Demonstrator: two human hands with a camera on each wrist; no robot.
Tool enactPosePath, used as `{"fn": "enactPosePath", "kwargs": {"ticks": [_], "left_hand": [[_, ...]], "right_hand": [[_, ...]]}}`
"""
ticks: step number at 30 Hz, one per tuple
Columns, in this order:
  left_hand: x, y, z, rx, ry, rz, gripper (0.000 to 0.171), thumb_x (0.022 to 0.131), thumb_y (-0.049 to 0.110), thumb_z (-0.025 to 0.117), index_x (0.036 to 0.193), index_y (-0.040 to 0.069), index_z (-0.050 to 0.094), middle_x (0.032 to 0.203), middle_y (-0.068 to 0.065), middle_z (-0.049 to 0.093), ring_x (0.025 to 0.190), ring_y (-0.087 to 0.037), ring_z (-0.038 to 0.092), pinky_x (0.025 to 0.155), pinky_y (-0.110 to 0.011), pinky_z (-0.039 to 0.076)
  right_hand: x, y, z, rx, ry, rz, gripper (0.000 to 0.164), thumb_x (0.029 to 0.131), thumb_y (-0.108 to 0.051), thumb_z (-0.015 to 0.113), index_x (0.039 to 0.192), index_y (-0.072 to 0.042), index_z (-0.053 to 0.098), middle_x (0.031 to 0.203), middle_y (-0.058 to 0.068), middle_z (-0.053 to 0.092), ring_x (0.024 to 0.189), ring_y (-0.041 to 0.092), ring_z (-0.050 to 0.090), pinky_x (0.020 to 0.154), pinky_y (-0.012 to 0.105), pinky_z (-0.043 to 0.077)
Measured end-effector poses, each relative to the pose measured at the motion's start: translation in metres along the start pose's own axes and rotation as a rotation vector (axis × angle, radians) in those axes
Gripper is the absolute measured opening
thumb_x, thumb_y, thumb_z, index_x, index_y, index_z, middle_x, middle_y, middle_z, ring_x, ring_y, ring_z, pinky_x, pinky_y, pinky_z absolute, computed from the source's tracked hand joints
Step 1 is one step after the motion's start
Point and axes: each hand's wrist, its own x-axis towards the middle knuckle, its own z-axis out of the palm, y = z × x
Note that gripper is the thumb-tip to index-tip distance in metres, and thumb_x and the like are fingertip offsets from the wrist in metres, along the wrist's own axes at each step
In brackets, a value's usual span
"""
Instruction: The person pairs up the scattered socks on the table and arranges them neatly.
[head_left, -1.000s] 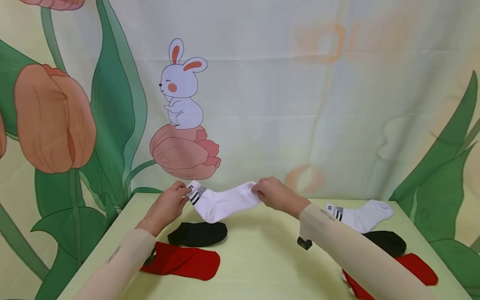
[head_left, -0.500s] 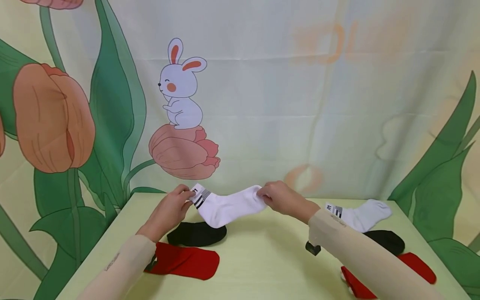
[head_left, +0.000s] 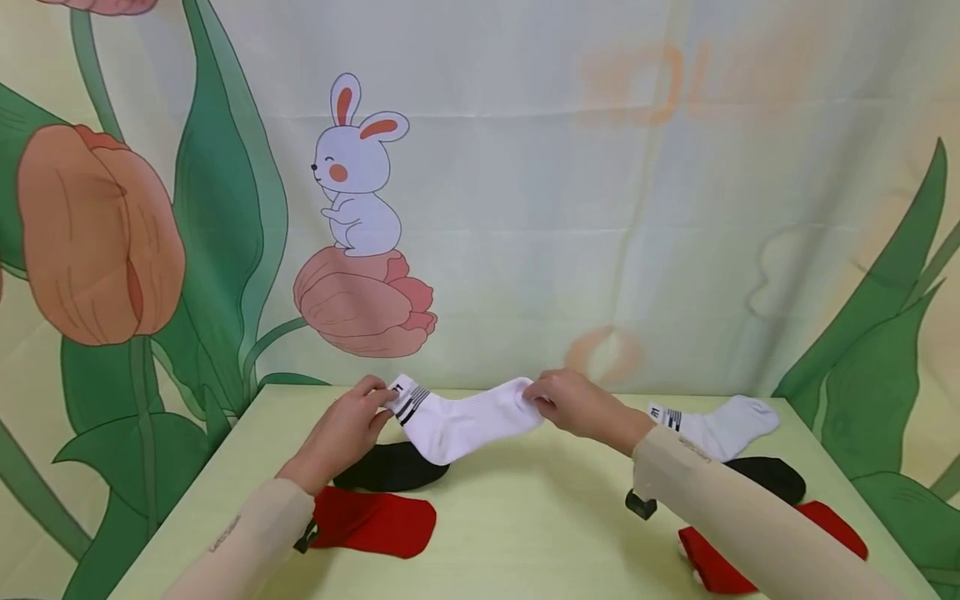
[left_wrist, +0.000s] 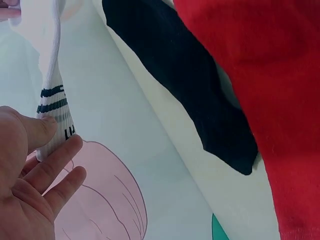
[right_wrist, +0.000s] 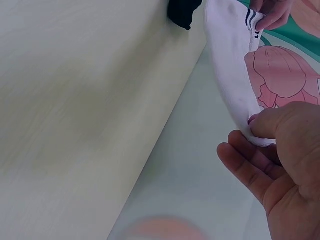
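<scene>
Above and a little to the right of the black sock (head_left: 393,468), raised off the table (head_left: 540,533), a white sock (head_left: 476,423) hangs between two hands. The left hand (head_left: 348,433) pinches the striped cuff (head_left: 412,404) between thumb and forefinger, its other fingers loosely spread; the right hand (head_left: 585,408) pinches the toe (head_left: 517,400) between thumb and fingertips, farther right of the black sock.

Each pinch takes only a little fabric, so the likeliest fault, I judge, is one end slipping out if the hands were to pull apart too hard; that end could then drop across the black sock. Lowered straight down from this spot, the heel (head_left: 439,452) might land on the black sock, since it hangs so near it. Any twist between the wrists could set the fabric down rolled or creased.

The long axis runs left to right, roughly along the black sock's own length. The cuff points left and upward, the toe right and upward, and the heel sags lowest, closest to the black sock.

On the black sock's near side lies a red sock (head_left: 382,525). Well to its right are a second white sock (head_left: 720,429), a second black sock (head_left: 772,477) and some red fabric (head_left: 712,567); the right sleeve (head_left: 738,504) covers part of that red, so I cannot be sure whether it is one piece.
</scene>
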Motion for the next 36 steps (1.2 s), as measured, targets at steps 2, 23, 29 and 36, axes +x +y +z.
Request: {"fn": "enactPosePath", "kwargs": {"ticks": [2, 23, 29, 36], "left_hand": [[-0.001, 0.002, 0.000, -0.004, 0.000, 0.004, 0.038, 0.087, 0.002, 0.080, 0.124, 0.005, 0.073, 0.118, -0.013, 0.062, 0.101, -0.028, 0.065, 0.085, -0.040, 0.060], [-0.007, 0.028, 0.003, -0.020, 0.001, 0.082, 0.039, 0.085, 0.001, 0.083, 0.122, 0.005, 0.074, 0.115, -0.009, 0.062, 0.096, -0.022, 0.065, 0.081, -0.033, 0.060], [-0.012, 0.036, 0.008, -0.036, 0.010, 0.108, 0.038, 0.083, 0.001, 0.084, 0.120, 0.004, 0.074, 0.114, -0.008, 0.063, 0.093, -0.020, 0.065, 0.081, -0.032, 0.060], [-0.016, 0.044, 0.010, -0.048, 0.006, 0.127, 0.037, 0.084, 0.002, 0.084, 0.120, 0.006, 0.075, 0.115, -0.007, 0.064, 0.093, -0.019, 0.065, 0.081, -0.031, 0.060]], "right_hand": [[-0.002, 0.000, -0.001, 0.005, 0.006, -0.007, 0.017, 0.088, 0.006, 0.071, 0.098, -0.005, 0.078, 0.083, 0.004, 0.070, 0.074, 0.016, 0.063, 0.069, 0.030, 0.054], [-0.036, 0.001, -0.015, 0.057, -0.029, 0.045, 0.018, 0.089, 0.005, 0.073, 0.104, -0.002, 0.079, 0.093, 0.008, 0.075, 0.081, 0.017, 0.068, 0.074, 0.030, 0.058], [-0.048, 0.000, -0.016, 0.064, -0.034, 0.052, 0.017, 0.090, 0.005, 0.073, 0.104, -0.003, 0.079, 0.090, 0.008, 0.075, 0.078, 0.015, 0.067, 0.071, 0.029, 0.056], [-0.061, 0.003, -0.017, 0.052, -0.008, 0.048, 0.020, 0.087, 0.008, 0.071, 0.101, -0.004, 0.079, 0.090, 0.005, 0.074, 0.079, 0.016, 0.068, 0.070, 0.030, 0.056]]}}
